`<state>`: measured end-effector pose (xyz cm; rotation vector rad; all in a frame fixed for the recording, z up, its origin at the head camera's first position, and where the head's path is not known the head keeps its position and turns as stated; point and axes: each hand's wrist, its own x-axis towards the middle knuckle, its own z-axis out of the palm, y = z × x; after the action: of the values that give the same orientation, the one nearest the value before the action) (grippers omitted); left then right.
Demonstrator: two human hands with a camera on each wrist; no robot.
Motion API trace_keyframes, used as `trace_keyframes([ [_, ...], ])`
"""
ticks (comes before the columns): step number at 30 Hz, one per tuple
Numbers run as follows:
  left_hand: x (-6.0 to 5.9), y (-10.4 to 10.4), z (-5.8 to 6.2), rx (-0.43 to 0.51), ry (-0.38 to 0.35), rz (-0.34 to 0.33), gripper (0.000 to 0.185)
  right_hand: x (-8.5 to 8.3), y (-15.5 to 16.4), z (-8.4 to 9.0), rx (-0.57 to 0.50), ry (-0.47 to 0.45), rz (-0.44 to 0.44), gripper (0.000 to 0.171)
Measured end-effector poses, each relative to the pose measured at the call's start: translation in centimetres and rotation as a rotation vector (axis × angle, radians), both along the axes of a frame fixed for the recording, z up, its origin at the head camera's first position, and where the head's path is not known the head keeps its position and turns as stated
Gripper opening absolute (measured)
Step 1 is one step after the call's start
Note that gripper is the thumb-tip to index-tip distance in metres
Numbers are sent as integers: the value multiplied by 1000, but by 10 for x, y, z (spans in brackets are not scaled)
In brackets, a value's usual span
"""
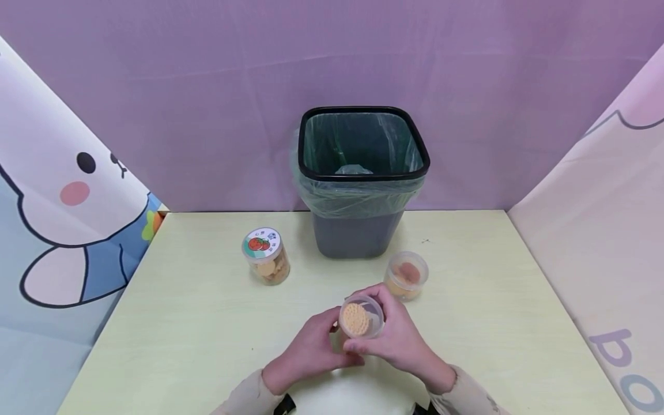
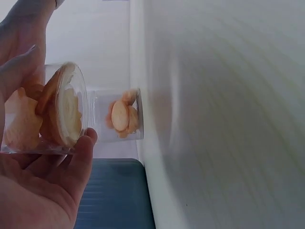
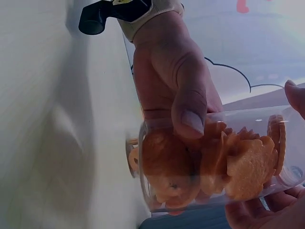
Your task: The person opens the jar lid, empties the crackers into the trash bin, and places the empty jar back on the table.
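Observation:
Both hands hold a clear plastic jar of biscuits (image 1: pixel 361 317) above the front middle of the table, its mouth turned up towards the head camera. My right hand (image 1: pixel 396 331) grips it near the upper part. Lower down, my left hand (image 1: pixel 313 346) has its thumb on one side and its fingers around the other. Through the jar's wall, golden biscuits (image 3: pixel 248 167) show in the right wrist view. Just beyond my right hand stands a second clear jar (image 1: pixel 407 275), with biscuits and something pinkish inside. A third jar (image 1: pixel 266 256), topped by a tomato-print lid, stands to the left.
A dark grey bin (image 1: pixel 358 236) with a black rim and a thin greenish liner (image 1: pixel 358 199) stands at the back of the pale table (image 1: pixel 171 323). Purple cloth (image 1: pixel 207 115) hangs behind. Printed cloths (image 1: pixel 52 276) border both sides.

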<state>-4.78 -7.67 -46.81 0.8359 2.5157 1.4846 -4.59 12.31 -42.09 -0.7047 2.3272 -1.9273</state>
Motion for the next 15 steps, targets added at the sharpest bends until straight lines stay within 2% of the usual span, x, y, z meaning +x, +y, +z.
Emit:
trace_keyframes([
  [5,1,0,0,0,-2,17,70,1,-3,-1,-50,-22,-17,75],
  [8,1,-1,1,8,-7,28,70,1,-4,-1,-62,-21,-9,85],
  [12,0,-4,2,18,-9,28,69,0,-3,2,-47,-22,34,98],
  [15,0,-6,3,22,-26,24,69,-1,1,5,-27,-17,97,97],
])
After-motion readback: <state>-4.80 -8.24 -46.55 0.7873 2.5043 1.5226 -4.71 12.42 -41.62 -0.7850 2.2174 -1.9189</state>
